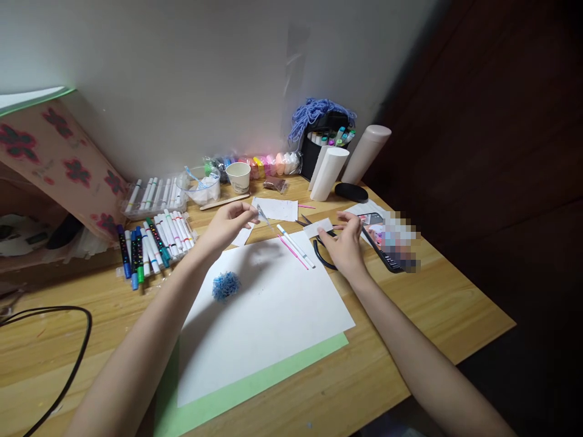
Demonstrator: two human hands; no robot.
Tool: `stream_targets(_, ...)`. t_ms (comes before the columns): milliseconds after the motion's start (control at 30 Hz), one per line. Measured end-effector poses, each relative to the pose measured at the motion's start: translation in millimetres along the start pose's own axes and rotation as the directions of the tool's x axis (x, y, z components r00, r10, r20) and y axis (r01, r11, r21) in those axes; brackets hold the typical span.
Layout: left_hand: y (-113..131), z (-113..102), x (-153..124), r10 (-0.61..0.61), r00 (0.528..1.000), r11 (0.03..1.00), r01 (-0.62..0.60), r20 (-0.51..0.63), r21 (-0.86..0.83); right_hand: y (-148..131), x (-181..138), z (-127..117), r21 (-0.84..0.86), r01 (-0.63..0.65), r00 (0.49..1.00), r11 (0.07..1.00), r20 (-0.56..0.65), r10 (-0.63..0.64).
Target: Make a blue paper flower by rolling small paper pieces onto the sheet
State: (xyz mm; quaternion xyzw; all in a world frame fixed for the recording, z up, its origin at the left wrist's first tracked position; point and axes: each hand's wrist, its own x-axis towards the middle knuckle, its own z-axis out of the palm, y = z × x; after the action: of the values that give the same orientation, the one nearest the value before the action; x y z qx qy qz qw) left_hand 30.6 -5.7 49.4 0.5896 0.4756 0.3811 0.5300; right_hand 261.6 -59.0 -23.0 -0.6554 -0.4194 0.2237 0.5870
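Note:
My left hand (232,223) is raised over the top of a white paper sheet (277,309), its fingertips pinched on a thin clear, bluish strip (263,213) whose kind I cannot make out. Thumb and fingers of my right hand (345,243) grip a small white piece of paper (317,228). Under that hand lie black-handled scissors (322,255), partly hidden. A fluffy blue yarn-like ball (226,285) rests on the sheet's left part. Between the hands lie a white marker (296,246) and a thin pink stick (294,253).
Markers (155,243) lie loose at left, near a marker box (157,197). At the back stand a clear bowl (203,189), a paper cup (238,177), a black pen holder (312,159) and white cylinders (330,175). A phone (385,246) lies right; a black cable (86,328) curves left.

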Motion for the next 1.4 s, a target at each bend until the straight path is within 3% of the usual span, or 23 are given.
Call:
stream_targets(67, 0, 7, -6, -0.036, 0.999, 0.999, 0.036, 0.021, -0.012, -11, -15, 3, -0.085, 0.228, 0.963, 0.97, 0.168, -0.211)
stream_targets(133, -1, 17, -13, -0.067, 0.995, 0.997, 0.069, 0.075, -0.027, -23, -32, 8, -0.033, 0.303, 0.892, 0.952, 0.361, -0.271)
stream_targets(200, -1, 27, -20, -0.072, 0.988, 0.997, 0.075, 0.14, -0.014, -30, -46, 13, -0.012, 0.3, 0.876, 0.954, 0.4, -0.27)
stream_targets(333, -2, 41, -29, -0.036, 0.983, 0.999, 0.029, 0.178, 0.039, -30, -49, 19, 0.148, 0.052, 0.892, 0.988, 0.439, -0.113)
stream_targets(467, -11, 47, -29, -0.012, 0.996, 0.998, 0.007, 0.086, 0.06, -25, -39, 18, 0.342, -0.33, 0.821, 0.88, 0.564, 0.088)
stream_targets(533, -18, 49, -28, -0.034, 0.986, 0.997, 0.022, 0.163, 0.071, -25, -38, 17, 0.353, -0.426, 0.785, 0.833, 0.602, 0.147)
stream_targets(600, -25, 51, -27, -0.03, 0.977, 0.998, 0.019, 0.213, 0.055, -25, -38, 17, 0.319, -0.439, 0.764, 0.84, 0.625, 0.161)
stream_targets(733, -30, 53, -24, 0.005, 0.991, 1.0, -0.006, 0.13, 0.007, -23, -31, 13, 0.188, -0.295, 0.739, 0.937, 0.666, 0.099)
stream_targets(767, -29, 53, -23, -0.008, 0.993, 1.0, 0.01, 0.118, -0.013, -20, -25, 10, 0.14, -0.224, 0.752, 0.965, 0.654, 0.08)
stream_targets(833, -26, 51, -22, -0.052, 0.994, 0.997, 0.058, 0.098, -0.059, -12, -9, 1, 0.004, -0.031, 0.841, 1.0, 0.54, 0.024)
stream_targets(900, -22, 48, -22, -0.098, 0.993, 0.99, 0.105, 0.068, -0.095, -1, 7, -8, -0.26, 0.221, 0.911, 0.94, 0.399, -0.104)
stream_targets(1000, -17, 43, -21, -0.15, 0.988, 0.979, 0.154, 0.036, -0.133, 16, 24, -17, -0.432, 0.394, 0.875, 0.811, 0.446, -0.187)
stream_targets(1400, -11, 34, -20, -0.203, 0.979, 0.961, 0.202, 0.014, -0.19, 27, 31, -13, -0.449, 0.416, 0.887, 0.79, 0.391, -0.245)
